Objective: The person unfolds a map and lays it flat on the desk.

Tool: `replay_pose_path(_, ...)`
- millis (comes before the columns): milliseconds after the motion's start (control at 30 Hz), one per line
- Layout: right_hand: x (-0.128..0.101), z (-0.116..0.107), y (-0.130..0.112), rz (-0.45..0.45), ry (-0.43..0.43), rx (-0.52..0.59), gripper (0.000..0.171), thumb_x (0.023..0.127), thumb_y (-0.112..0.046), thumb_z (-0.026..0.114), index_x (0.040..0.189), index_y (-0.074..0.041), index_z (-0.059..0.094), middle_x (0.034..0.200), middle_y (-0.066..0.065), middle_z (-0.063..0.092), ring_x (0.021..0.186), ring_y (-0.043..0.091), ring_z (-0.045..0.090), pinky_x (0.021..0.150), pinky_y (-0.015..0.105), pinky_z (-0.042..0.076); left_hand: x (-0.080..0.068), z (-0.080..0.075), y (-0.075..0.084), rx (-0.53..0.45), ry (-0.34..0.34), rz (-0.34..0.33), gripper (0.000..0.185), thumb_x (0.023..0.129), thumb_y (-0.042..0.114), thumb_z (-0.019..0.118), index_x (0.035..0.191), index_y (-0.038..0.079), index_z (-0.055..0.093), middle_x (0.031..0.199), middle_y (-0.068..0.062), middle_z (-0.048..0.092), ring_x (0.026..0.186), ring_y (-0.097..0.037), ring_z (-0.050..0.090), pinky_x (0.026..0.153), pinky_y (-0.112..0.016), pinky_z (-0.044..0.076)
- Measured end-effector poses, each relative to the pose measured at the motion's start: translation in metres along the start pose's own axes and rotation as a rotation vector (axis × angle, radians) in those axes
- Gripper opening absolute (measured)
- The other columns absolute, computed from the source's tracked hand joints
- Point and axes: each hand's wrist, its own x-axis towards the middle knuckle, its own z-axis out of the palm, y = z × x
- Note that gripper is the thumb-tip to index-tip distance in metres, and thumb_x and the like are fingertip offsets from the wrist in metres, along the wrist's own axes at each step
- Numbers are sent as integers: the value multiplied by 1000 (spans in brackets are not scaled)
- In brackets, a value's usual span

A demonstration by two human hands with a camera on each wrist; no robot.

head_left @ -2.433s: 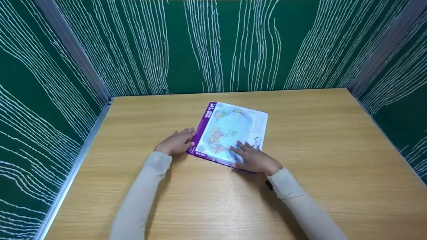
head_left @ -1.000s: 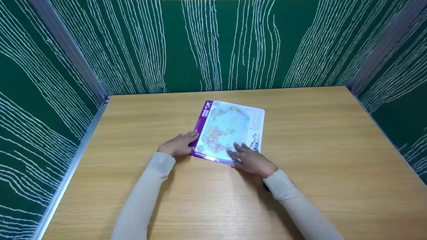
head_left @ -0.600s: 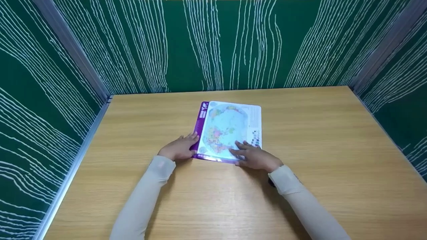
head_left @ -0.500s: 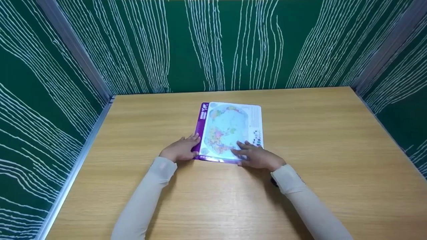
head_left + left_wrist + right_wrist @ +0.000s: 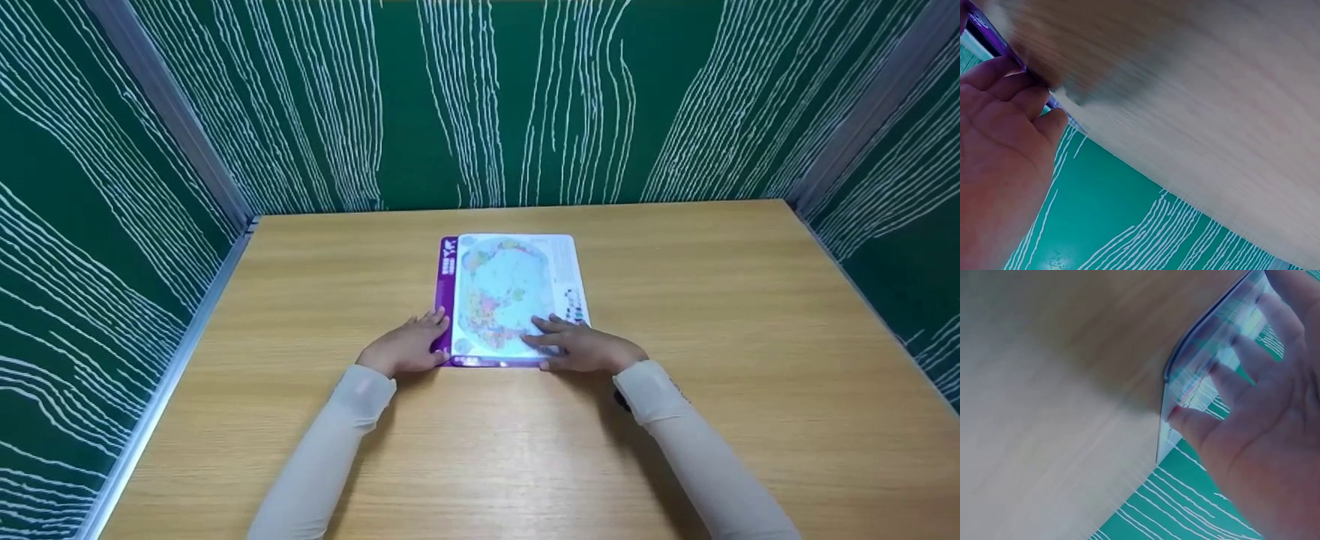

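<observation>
A flat, glossy world map board (image 5: pixel 506 277) with a purple left border lies on the table, its sides nearly square to the table's far edge. My left hand (image 5: pixel 405 345) touches the lower part of the purple border, fingers reaching onto it. In the left wrist view, the fingertips of that hand (image 5: pixel 1005 135) meet the board's purple edge (image 5: pixel 995 38). Spread fingers of my right hand (image 5: pixel 589 349) rest over the lower right corner, covering it. The right wrist view shows this hand (image 5: pixel 1264 410) with fingertips on the shiny surface of the board (image 5: pixel 1199 349).
The wooden table (image 5: pixel 750 337) reaches back to a green wall (image 5: pixel 510 105) with white wavy lines. Similar panels stand at left and right, with grey metal posts (image 5: pixel 172 112) in the corners. A dark object shows at the right cuff (image 5: pixel 651 390).
The map board has turned counterclockwise, from slanted to nearly straight, its far end shifting left. Both hands have stayed on it, the left coming slightly nearer to me, the right moving slightly rightward.
</observation>
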Motion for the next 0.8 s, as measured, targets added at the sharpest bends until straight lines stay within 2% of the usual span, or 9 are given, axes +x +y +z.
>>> replay_pose_path(200, 3, -3, 5, -4, -10, 9, 55, 94, -43, 57, 144, -47, 35, 162, -12, 13, 151, 24, 2, 118, 60, 12, -3, 2, 1, 5, 16, 15, 70, 97, 40, 51, 152, 8, 22, 162, -7, 11, 150, -22, 9, 123, -40, 10)
replay_pose_path(533, 4, -6, 8, -52, -26, 15, 55, 95, -39, 57, 146, -42, 36, 162, -8, 13, 151, 27, 2, 118, 60, 9, -7, 4, 1, -22, 12, 13, 70, 97, 40, 50, 152, 9, 21, 161, -7, 11, 150, -21, 8, 123, -39, 11)
replay_pose_path(800, 3, -3, 5, 5, -6, 67, 54, 94, -39, 59, 143, -44, 39, 162, -10, 15, 151, 25, 2, 118, 61, 7, -5, 5, -2, -76, -7, 8, 70, 97, 39, 50, 153, 11, 18, 162, -5, 7, 150, -20, 5, 122, -38, 14)
